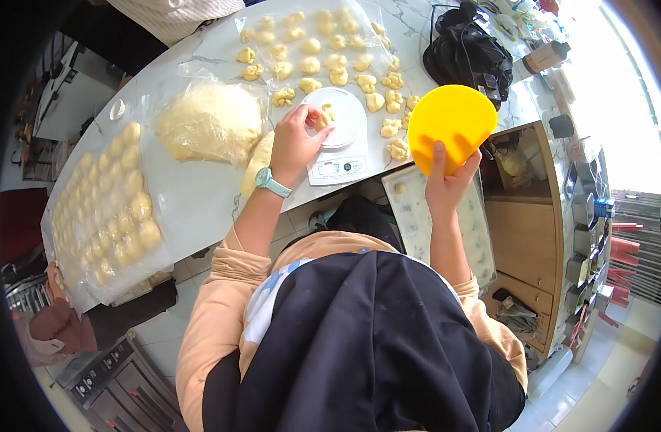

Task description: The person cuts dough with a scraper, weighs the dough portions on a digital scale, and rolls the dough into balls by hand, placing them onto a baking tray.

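My left hand (299, 140), with a watch on its wrist, reaches over the round white plate of a kitchen scale (336, 170). Its fingers are closed on a small piece of dough (328, 113) at the plate. Held up to the right of the scale is a yellow dough scraper (453, 119), with my right hand (449, 180) gripping its lower edge. Left of the scale lies a large mass of dough (211, 122) under clear plastic. Part of another dough lump (257, 169) shows beside my left forearm.
Many dough pieces (311, 47) lie behind the scale, some under plastic. Rows of dough balls (107, 205) sit under plastic at the left. A black bag (467, 54) stands at back right. A tray (445, 223) is below the table edge. Other people are at the far and left sides.
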Available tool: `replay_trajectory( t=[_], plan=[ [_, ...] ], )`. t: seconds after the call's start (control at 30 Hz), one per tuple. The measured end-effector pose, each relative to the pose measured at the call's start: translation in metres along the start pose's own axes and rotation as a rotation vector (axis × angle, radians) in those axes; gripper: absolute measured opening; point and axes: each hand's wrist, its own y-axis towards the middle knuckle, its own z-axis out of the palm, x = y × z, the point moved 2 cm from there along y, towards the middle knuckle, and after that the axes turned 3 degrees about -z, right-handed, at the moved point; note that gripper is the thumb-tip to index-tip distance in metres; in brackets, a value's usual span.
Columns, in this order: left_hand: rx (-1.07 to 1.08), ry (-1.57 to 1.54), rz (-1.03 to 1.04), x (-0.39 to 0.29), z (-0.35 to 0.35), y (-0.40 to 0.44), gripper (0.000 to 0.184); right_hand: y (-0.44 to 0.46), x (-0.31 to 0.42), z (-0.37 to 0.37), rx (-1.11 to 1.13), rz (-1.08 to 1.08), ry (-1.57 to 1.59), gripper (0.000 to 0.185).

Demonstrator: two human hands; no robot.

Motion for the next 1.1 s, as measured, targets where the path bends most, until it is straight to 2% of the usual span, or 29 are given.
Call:
replay_trajectory(
  t=[0.03,0.13,0.23,0.33,0.37,0.43,0.47,0.57,0.6,0.63,0.67,0.7,0.77,0.8,0.87,0.9,1.0,1.1],
  plan=[
    [0.009,-0.024,-0.012,0.002,0.002,-0.001,0.019,0.0,0.0,0.0,0.01,0.002,0.017,0.041],
    [-0.258,-0.164,0.102,-0.006,-0.022,-0.025,0.02,0.002,0.005,-0.001,-0.048,-0.101,-0.053,0.038],
    [-0.202,0.007,-0.059,0.0,-0.049,-0.072,0.019,-0.006,0.021,0.009,0.003,0.042,0.088,0.036],
    [0.143,0.021,-0.231,0.027,-0.045,-0.117,0.018,-0.02,0.048,0.04,0.537,-0.004,-0.002,0.033],
    [0.078,0.044,-0.206,0.03,-0.045,-0.126,0.017,-0.026,0.06,0.059,0.743,0.16,0.078,0.031],
    [-0.044,0.088,-0.147,0.025,-0.044,-0.133,0.016,-0.035,0.063,0.091,1.011,0.003,-0.031,0.031],
    [-0.036,0.11,-0.148,0.023,-0.046,-0.133,0.022,-0.037,0.07,0.104,1.037,-0.11,-0.053,0.031],
    [0.071,0.147,-0.09,0.035,-0.046,-0.138,0.027,-0.073,0.067,0.137,1.292,-0.224,-0.456,0.03],
    [0.105,0.135,-0.163,0.035,-0.05,-0.139,0.025,-0.093,0.047,0.142,1.162,-0.196,-0.235,0.035],
    [0.135,0.119,-0.23,0.035,-0.052,-0.138,0.024,-0.108,0.032,0.135,0.996,-0.317,-0.08,0.036],
    [0.16,0.101,-0.298,0.035,-0.053,-0.135,0.023,-0.114,0.026,0.126,0.985,-0.223,-0.108,0.036],
    [0.07,-0.012,-0.274,0.032,-0.055,-0.129,0.02,-0.117,0.02,0.118,0.974,-0.121,-0.135,0.036],
    [-0.099,-0.24,-0.225,0.024,-0.056,-0.108,0.015,-0.109,0.01,0.105,0.742,-0.263,0.053,0.032],
    [-0.131,-0.254,-0.126,0.018,-0.055,-0.091,0.015,-0.095,0.018,0.097,0.636,-0.181,0.085,0.031],
    [-0.055,-0.432,-0.164,0.02,-0.037,-0.06,0.016,-0.065,0.036,0.082,0.445,-0.066,0.07,0.032],
    [-0.018,-0.519,-0.174,0.02,-0.028,-0.045,0.017,-0.052,0.036,0.076,0.339,-0.149,-0.038,0.031],
    [0.076,-0.59,-0.251,0.018,-0.008,-0.018,0.017,-0.034,0.031,0.057,0.18,-0.109,-0.076,0.035],
    [-0.026,-0.251,-0.161,0.014,-0.026,-0.039,0.016,-0.025,0.026,0.034,0.088,-0.091,-0.131,0.038]
  ],
)
